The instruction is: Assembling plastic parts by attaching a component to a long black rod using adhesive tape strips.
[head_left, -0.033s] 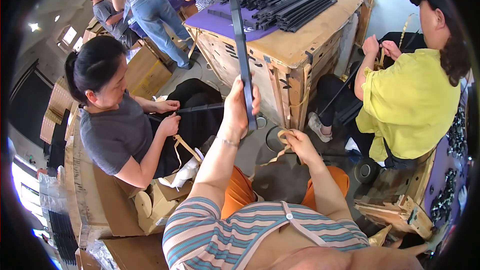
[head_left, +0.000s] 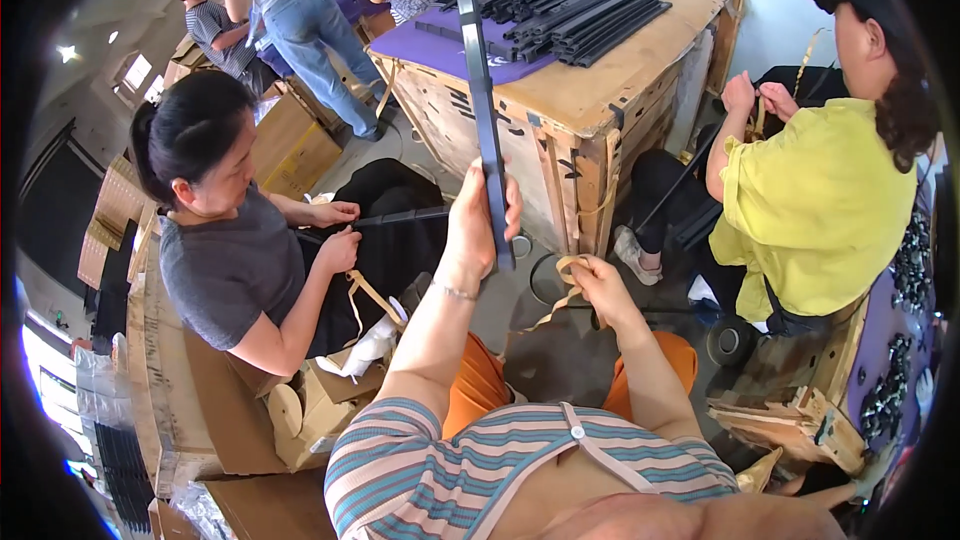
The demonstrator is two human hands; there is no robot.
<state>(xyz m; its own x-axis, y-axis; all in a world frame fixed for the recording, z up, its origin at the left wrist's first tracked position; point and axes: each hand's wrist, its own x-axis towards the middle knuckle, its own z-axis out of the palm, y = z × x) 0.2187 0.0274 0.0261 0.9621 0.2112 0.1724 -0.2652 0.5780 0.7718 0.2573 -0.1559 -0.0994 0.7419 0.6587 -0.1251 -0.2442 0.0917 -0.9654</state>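
A long black flat bar [head_left: 478,80] stands nearly upright in front of me, and my left hand [head_left: 470,228] is closed round its lower part. Its top end runs out of the upper edge of the view. Lower and to the right, my right hand [head_left: 604,290] pinches a narrow tan tape [head_left: 567,287]. The tape loops over by my fingers, and its loose end hangs down to the left above my lap. Tape and bar are apart.
A wooden crate [head_left: 520,135] ahead bears a purple mat [head_left: 430,52] and a pile of black bars [head_left: 585,15]. Close on the left, a seated person [head_left: 245,265] handles a black bar; another in yellow [head_left: 820,210] sits right. Cardboard boxes [head_left: 285,500] stand lower left.
My left hand and the black bar have dropped very slightly. My right hand still pinches the tape in almost the same place.
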